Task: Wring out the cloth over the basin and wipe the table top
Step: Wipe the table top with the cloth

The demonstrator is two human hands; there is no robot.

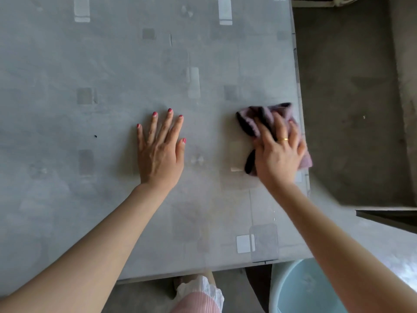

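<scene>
A crumpled purple and black cloth (252, 118) lies on the grey patterned table top (112, 64), close to its right edge. My right hand (278, 150) presses down on the cloth with its fingers spread over it; the hand and cloth are motion-blurred. My left hand (161, 145) rests flat on the table with straight fingers, well left of the cloth, and holds nothing. A pale blue basin (300, 290) stands on the floor below the table's near right corner, partly hidden by my right forearm.
The table's right edge (297, 86) runs just beyond the cloth, with grey concrete floor (349, 109) past it. A dark ledge (388, 215) juts in at the right. My own pink and white clothing (200, 294) shows below the near table edge.
</scene>
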